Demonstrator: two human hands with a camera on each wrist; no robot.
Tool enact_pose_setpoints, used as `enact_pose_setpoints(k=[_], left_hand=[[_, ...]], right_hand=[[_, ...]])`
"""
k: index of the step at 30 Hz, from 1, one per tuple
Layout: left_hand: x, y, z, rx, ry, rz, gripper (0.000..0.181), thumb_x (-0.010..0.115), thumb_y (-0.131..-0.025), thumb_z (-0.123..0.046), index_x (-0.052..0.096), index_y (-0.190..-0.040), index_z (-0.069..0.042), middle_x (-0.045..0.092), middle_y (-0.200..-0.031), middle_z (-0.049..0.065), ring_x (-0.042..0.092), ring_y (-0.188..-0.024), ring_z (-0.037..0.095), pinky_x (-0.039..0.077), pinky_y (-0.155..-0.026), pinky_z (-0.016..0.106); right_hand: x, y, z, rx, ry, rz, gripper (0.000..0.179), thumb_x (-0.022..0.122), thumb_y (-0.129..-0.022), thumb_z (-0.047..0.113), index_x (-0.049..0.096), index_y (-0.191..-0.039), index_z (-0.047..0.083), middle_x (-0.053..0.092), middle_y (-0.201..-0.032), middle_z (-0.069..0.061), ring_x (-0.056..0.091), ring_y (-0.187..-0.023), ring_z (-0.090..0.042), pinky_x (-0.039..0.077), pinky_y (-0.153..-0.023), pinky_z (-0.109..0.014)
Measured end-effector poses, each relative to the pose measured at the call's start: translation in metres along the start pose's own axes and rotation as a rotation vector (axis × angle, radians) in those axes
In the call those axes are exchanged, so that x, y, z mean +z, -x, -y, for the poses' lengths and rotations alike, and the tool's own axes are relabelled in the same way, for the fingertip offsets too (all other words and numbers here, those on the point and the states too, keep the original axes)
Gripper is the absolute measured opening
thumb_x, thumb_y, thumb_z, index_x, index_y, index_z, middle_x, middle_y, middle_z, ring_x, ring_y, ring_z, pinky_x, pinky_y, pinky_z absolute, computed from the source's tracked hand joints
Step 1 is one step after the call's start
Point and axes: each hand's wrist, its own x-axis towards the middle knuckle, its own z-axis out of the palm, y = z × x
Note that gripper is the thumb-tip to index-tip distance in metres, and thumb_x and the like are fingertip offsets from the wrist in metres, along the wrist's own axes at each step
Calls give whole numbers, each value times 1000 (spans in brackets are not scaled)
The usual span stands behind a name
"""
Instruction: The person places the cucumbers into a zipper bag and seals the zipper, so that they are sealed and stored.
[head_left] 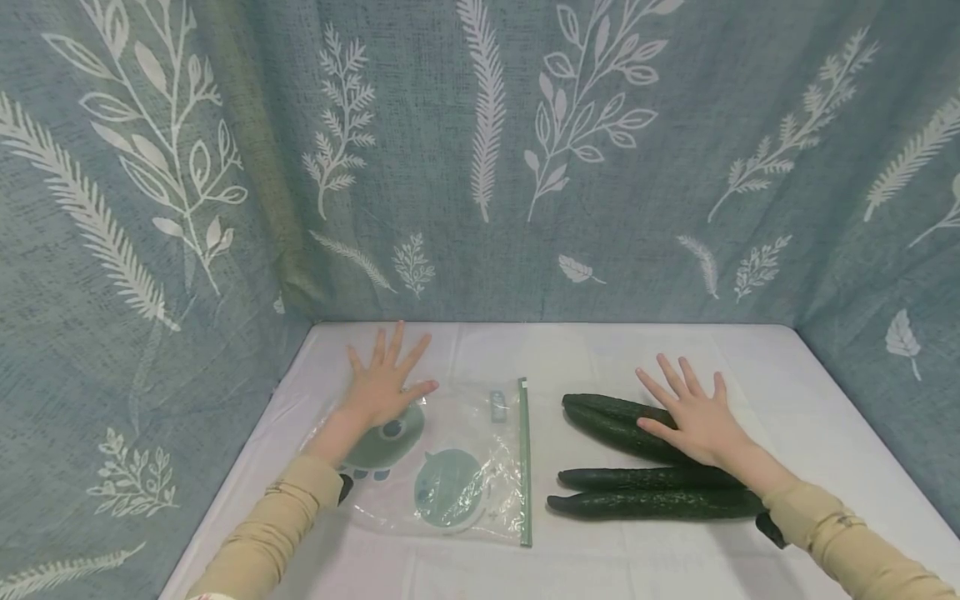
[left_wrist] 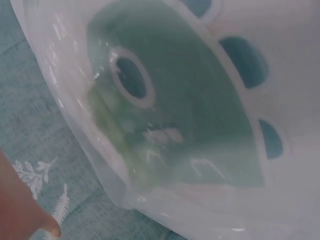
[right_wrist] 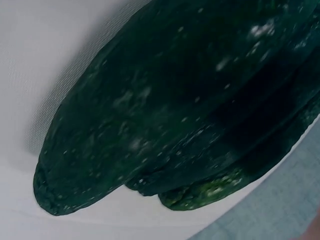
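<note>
My left hand (head_left: pixel 378 387), fingers spread wide, hovers over the far left part of a clear plastic zip bag (head_left: pixel 495 492). The bag lies flat, printed with green cartoon creatures, its green zip strip (head_left: pixel 525 467) along the right edge. In the left wrist view, one large green print (left_wrist: pixel 200 100) fills the middle, with part of the hand (left_wrist: pixel 22 200) at lower left. Over on the right, my right hand (head_left: pixel 701 421) spreads its fingers above the farther dark green cucumbers (head_left: pixel 607 421), partly covering them. Two slimmer cucumbers (head_left: pixel 637 504) lie nearer, side by side. Neither hand grips anything.
A white cloth (head_left: pixel 600 558) covers the table. Blue-grey curtains (head_left: pixel 420 167) with white leaf prints hang behind it and at both sides. Between the bag's zip strip and the cucumber ends runs a narrow strip of white cloth.
</note>
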Motion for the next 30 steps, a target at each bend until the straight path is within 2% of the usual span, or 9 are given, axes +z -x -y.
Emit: enact_pose_setpoints(k=[5,10,14,17,23,30], left_hand=[[-1,1,-10,39,10,3,77,42,-92,-64,6,-153,-32,-14,-159,12,-10,-144,45,-13,-103,77],[-2,2,-20,80,7,-3,76,42,-92,-63,11,-153,-30,-12,-160,11,-10,-145,43,-12,-104,76],[-1,3,-26,99,-12,-2,76,43,-92,-63,10,-152,-31,-10,-160,11,-8,-145,42,-11,-105,76],[0,3,-28,114,-32,-1,75,41,-92,-64,8,-152,-33,-10,-160,10,-7,-146,41,-10,-106,75],[3,3,-35,166,-12,-5,76,44,-92,-63,10,-152,-32,-10,-160,10,-7,-146,41,-10,-106,75],[5,2,-49,225,-38,-3,77,42,-90,-66,7,-152,-36,-11,-160,8,-7,-147,38,-5,-108,75]], right_hand=[[3,-1,6,-48,3,-19,76,49,-90,62,18,-152,30,9,-161,-10,11,-145,-42,3,-105,-77],[5,-2,11,-87,-6,-12,76,51,-90,60,19,-152,30,7,-161,-8,10,-146,-40,4,-105,-77],[6,-2,18,-122,-8,-2,75,50,-90,60,19,-151,30,7,-161,-7,11,-146,-39,5,-107,-75],[5,-3,23,-151,1,-10,75,50,-90,61,20,-151,31,11,-161,-8,13,-146,-38,6,-109,-73],[3,-3,35,-214,-14,-25,73,52,-90,58,26,-150,27,18,-159,-11,17,-145,-38,11,-110,-69],[6,-3,48,-286,-8,19,74,52,-91,57,22,-151,27,14,-160,-7,14,-147,-32,11,-116,-62]])
